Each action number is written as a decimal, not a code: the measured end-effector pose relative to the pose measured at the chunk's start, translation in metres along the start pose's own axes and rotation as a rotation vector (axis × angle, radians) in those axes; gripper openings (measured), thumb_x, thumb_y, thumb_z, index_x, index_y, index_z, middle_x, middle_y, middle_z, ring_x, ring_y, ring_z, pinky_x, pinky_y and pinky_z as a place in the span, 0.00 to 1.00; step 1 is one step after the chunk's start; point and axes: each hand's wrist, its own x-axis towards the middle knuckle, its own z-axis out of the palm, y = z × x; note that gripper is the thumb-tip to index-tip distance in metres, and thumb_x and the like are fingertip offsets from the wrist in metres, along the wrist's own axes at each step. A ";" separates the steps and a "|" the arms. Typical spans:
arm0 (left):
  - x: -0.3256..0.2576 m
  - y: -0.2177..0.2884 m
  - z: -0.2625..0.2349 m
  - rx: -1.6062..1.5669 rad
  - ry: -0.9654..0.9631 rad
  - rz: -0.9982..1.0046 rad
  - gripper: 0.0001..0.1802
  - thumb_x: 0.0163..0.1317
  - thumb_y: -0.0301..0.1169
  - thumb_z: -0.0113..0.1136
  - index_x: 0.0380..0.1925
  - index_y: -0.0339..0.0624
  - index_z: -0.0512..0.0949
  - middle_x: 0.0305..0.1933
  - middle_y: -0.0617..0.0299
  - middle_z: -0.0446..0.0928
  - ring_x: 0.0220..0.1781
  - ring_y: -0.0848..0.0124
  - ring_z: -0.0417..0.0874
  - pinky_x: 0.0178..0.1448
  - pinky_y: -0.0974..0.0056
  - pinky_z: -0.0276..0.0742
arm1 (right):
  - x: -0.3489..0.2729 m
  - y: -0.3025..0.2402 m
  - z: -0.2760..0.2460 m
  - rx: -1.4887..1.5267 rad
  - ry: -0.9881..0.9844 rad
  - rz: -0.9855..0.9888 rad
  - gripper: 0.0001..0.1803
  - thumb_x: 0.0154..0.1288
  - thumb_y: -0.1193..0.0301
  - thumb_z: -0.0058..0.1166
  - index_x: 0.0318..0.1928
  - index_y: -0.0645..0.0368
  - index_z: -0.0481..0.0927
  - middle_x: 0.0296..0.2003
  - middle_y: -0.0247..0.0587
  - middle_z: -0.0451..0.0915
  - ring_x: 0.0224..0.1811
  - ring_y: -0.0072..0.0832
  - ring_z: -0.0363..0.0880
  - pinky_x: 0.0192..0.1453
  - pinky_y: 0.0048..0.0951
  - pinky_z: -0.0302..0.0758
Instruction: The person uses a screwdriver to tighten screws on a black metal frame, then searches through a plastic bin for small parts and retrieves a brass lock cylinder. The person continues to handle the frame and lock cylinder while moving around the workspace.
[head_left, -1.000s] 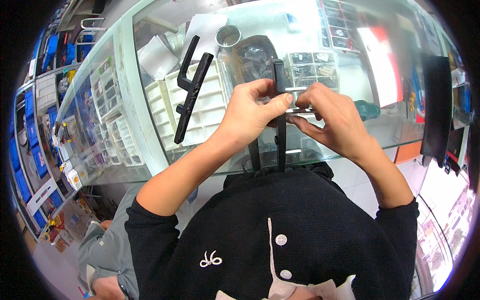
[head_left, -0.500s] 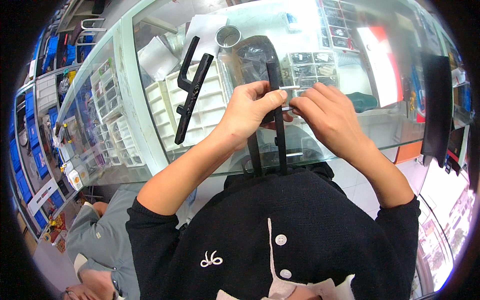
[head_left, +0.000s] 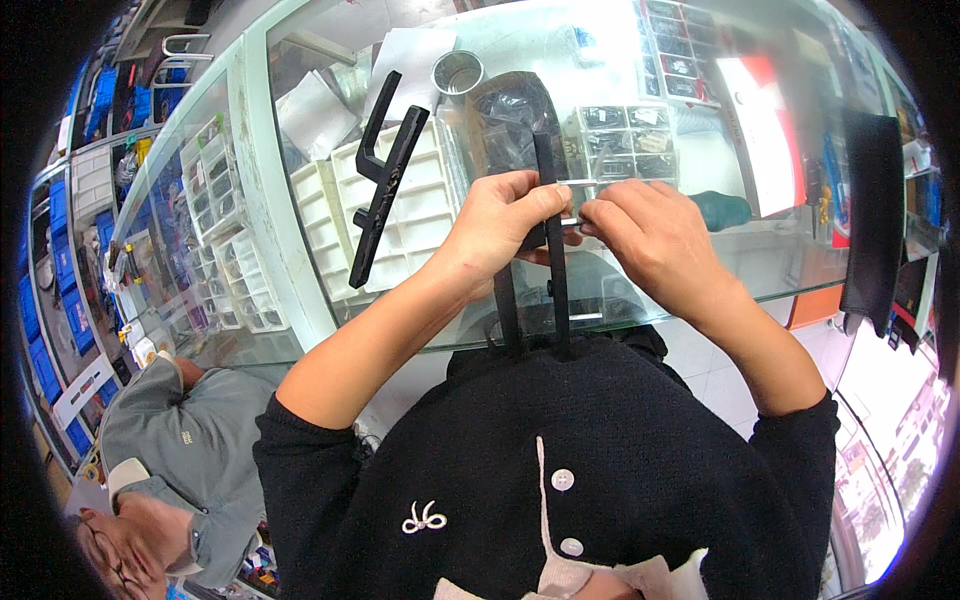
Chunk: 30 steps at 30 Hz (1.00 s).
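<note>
"Left hand, head view: what does it grip?"

"A black handle, clamped between thumb and bent fingers above the near edge of the glass tabletop, its lower end reaching past that edge."

"And the right hand?"

"Fingers curled nearly closed, tips at a silver pin beside the handle; whether they grip it cannot be told. A second black handle lies toward the tabletop's left edge."
</note>
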 end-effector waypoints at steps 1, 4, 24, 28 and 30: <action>-0.001 0.000 -0.001 0.010 -0.003 -0.014 0.14 0.57 0.37 0.54 0.34 0.35 0.72 0.31 0.60 0.75 0.32 0.71 0.80 0.31 0.67 0.78 | 0.000 0.000 0.001 -0.034 -0.007 -0.009 0.11 0.44 0.76 0.57 0.31 0.60 0.70 0.24 0.39 0.68 0.26 0.35 0.71 0.30 0.33 0.68; -0.001 0.001 -0.002 0.044 -0.010 0.005 0.15 0.57 0.37 0.54 0.34 0.35 0.72 0.31 0.61 0.76 0.32 0.72 0.80 0.30 0.68 0.77 | 0.000 -0.002 0.004 -0.024 -0.020 0.015 0.11 0.46 0.75 0.57 0.31 0.60 0.70 0.24 0.39 0.68 0.25 0.36 0.70 0.31 0.34 0.67; 0.002 0.002 -0.004 0.263 0.035 0.172 0.15 0.55 0.37 0.57 0.30 0.33 0.74 0.26 0.63 0.74 0.28 0.79 0.74 0.28 0.71 0.72 | -0.002 0.000 0.009 0.279 -0.019 0.175 0.07 0.52 0.72 0.54 0.31 0.59 0.70 0.24 0.42 0.70 0.24 0.40 0.71 0.26 0.35 0.66; -0.001 0.007 -0.004 0.399 -0.022 0.331 0.17 0.53 0.37 0.60 0.31 0.31 0.74 0.25 0.64 0.74 0.28 0.82 0.72 0.29 0.74 0.69 | -0.003 0.000 0.006 0.417 -0.063 0.277 0.07 0.55 0.71 0.53 0.29 0.61 0.71 0.22 0.46 0.70 0.23 0.44 0.70 0.25 0.35 0.66; -0.004 0.009 -0.003 0.431 -0.012 0.385 0.17 0.52 0.37 0.61 0.32 0.32 0.74 0.25 0.63 0.74 0.28 0.82 0.72 0.30 0.74 0.69 | -0.003 -0.002 0.004 0.485 -0.061 0.307 0.07 0.54 0.72 0.54 0.28 0.61 0.72 0.21 0.46 0.70 0.22 0.43 0.71 0.24 0.34 0.65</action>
